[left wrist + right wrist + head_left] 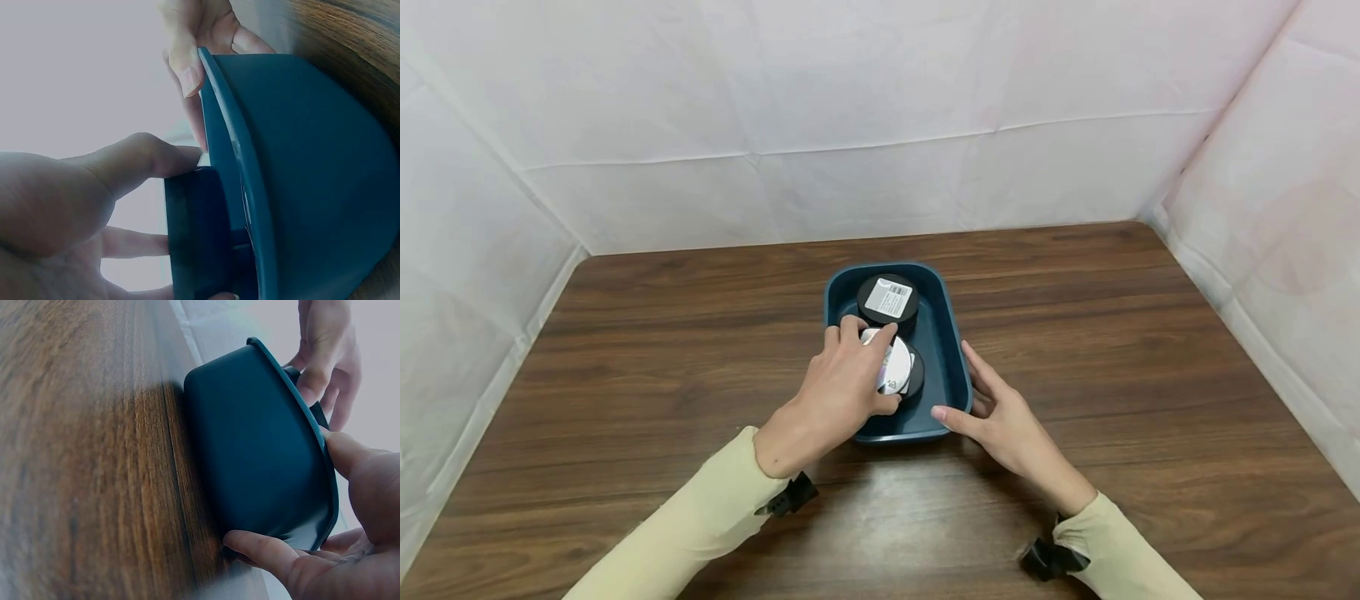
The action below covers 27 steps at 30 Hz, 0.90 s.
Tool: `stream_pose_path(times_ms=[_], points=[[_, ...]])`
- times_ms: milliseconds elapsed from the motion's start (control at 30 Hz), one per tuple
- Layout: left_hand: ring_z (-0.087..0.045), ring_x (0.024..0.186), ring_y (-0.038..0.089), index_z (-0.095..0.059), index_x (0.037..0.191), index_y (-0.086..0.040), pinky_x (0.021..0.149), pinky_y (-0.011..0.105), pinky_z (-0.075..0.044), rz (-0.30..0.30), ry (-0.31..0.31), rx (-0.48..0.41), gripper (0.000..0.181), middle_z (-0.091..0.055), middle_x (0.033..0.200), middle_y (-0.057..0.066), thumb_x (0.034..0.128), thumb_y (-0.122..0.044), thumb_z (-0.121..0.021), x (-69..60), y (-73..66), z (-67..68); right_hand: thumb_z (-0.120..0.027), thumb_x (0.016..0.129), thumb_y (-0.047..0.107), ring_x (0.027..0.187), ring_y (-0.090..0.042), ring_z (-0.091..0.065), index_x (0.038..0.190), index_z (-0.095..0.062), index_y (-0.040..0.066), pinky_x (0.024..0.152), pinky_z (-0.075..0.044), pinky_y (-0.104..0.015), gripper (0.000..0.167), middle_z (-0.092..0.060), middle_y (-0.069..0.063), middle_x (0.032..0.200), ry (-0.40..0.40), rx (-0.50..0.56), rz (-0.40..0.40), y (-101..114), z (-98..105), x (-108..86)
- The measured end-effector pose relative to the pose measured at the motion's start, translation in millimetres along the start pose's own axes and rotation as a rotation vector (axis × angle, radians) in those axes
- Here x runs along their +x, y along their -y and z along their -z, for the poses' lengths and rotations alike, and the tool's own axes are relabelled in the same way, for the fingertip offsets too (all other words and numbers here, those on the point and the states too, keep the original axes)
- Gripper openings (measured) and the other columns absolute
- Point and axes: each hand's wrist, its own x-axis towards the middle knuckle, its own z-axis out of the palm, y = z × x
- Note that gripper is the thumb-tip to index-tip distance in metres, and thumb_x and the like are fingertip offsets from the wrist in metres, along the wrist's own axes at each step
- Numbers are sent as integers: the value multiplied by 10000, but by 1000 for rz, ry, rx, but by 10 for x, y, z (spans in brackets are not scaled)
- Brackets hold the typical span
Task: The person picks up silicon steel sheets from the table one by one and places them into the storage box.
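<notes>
My left hand [831,387] reaches over the left side of a blue rectangular tray [955,375]. Its thumb and fingers grip a round black container [197,231] by the edge, with a white printed label [897,367] on top. Just under it, partly covered, shows another dark round container [916,385]. A third black container [886,300] with a white barcode label lies at the tray's far end. My right hand [1011,425] holds the near right corner of the tray, thumb on the rim [328,456] and fingers against the outer wall.
The tray stands on a brown wood-grain table [700,333]. White sheeting [865,167] hangs behind the table and along both sides. A dark strap device [790,494] sits at the left wrist, and another [1051,558] at the right.
</notes>
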Motion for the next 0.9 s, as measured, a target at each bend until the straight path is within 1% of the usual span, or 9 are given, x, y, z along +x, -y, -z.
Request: stream_pose_path(times_ms=[133,267,400,533,733,900], points=[[-457,1144,373,-481,1490,-89,807,454,-564,11,42,23,760,-423,1428,261,831,-230,-831,35,-16,-12,-754,917,265,1317,-439,-545,1625,-153,246,980,-554,-455,929,-325,-247,1601,5,5,-6,-4,-6,4],[-448,1153,370,-477,1494,-94,830,466,-561,0,70,13,768,-428,1423,260,829,-232,-837,76,-27,-34,-751,919,273,1320,-441,-542,1625,-150,260,977,-557,-457,927,-321,-249,1603,5,5,-13,0,6,-3],[-463,1175,373,-488,1488,-103,887,499,-563,-16,100,-2,776,-439,1424,264,817,-239,-853,113,-32,-53,-750,918,294,1321,-441,-542,1624,-150,272,981,-552,-465,926,-316,-245,1607,2,-9,-22,4,13,-9],[-461,1207,385,-482,1494,-117,927,509,-551,-7,138,-9,785,-432,1438,264,814,-232,-856,143,-36,-65,-749,918,306,1325,-442,-537,1622,-149,284,987,-546,-473,926,-310,-243,1610,3,-16,-34,4,15,-16],[-454,1231,396,-468,1505,-110,923,493,-542,-6,160,-17,787,-421,1445,261,824,-214,-848,162,-40,-72,-745,923,294,1340,-442,-522,1623,-145,284,997,-541,-476,922,-297,-248,1614,8,0,-34,-3,17,-26],[-453,1213,379,-452,1519,-122,899,461,-537,10,187,-7,792,-413,1450,253,834,-218,-839,187,-53,-84,-740,927,291,1339,-442,-523,1624,-141,278,1002,-538,-478,920,-299,-250,1612,9,1,-32,0,24,-28]])
